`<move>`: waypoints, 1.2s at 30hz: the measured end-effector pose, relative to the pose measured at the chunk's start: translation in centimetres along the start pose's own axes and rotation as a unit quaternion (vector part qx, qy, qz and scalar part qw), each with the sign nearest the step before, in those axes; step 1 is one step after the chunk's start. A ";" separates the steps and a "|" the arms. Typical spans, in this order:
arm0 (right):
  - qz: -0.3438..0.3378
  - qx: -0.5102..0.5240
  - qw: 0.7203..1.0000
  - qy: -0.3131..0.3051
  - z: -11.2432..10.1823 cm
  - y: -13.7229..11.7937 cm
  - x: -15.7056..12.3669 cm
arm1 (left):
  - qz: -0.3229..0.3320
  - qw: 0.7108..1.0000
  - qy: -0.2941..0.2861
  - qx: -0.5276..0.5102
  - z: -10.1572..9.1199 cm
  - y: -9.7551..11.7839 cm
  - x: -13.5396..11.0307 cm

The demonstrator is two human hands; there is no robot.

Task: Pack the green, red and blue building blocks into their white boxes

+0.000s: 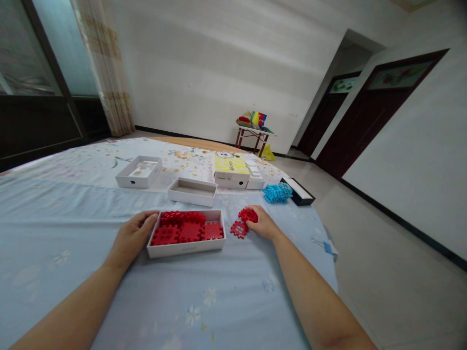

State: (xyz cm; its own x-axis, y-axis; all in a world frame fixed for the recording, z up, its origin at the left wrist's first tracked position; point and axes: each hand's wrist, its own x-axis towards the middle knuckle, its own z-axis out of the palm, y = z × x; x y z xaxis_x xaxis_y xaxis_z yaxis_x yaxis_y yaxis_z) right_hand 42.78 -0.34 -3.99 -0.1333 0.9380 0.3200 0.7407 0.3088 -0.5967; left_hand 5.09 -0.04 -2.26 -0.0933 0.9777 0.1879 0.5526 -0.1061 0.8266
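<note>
A white shallow box holds several red interlocking plastic blocks. My left hand rests against the box's left side, fingers curved along its wall. To the right of the box, my right hand is closed on a red block. Another red block lies flat on the cloth just in front of that hand.
The table is covered with a light blue flowered cloth. Behind lie an empty white box, a white box lid, a yellow box, a pile of blue blocks and a black box. The table edge falls away at right.
</note>
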 end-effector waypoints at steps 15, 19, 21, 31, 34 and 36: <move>0.106 -0.097 0.977 0.157 0.0 3.4 0.3 | -0.005 1.000 -0.007 -0.013 0.0 -0.1 0.0; 0.124 -0.103 0.977 0.138 0.2 4.0 0.3 | -0.015 1.000 -0.007 -0.015 -0.1 0.2 0.0; 0.130 -0.100 0.977 0.138 0.3 4.1 0.4 | -0.023 1.000 -0.012 -0.017 -0.1 0.2 0.0; 0.124 -0.049 0.975 0.178 -0.2 4.0 0.4 | -0.021 1.000 -0.015 -0.001 0.1 -0.3 0.3; 0.114 -0.037 0.979 0.167 -0.7 4.0 0.2 | -0.019 1.000 -0.010 0.008 0.1 -0.3 0.3; 0.107 -0.028 0.982 0.150 -1.1 4.1 0.0 | -0.015 1.000 -0.008 0.011 0.1 -0.3 0.3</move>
State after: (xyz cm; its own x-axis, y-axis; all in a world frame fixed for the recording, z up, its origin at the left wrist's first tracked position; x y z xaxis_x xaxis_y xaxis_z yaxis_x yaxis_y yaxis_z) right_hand 46.50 0.75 -5.60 0.2237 0.8892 0.3992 0.7663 0.0926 -0.6358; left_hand 4.94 0.34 -2.48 -0.0977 0.9831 0.1547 0.5678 -0.0726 0.8200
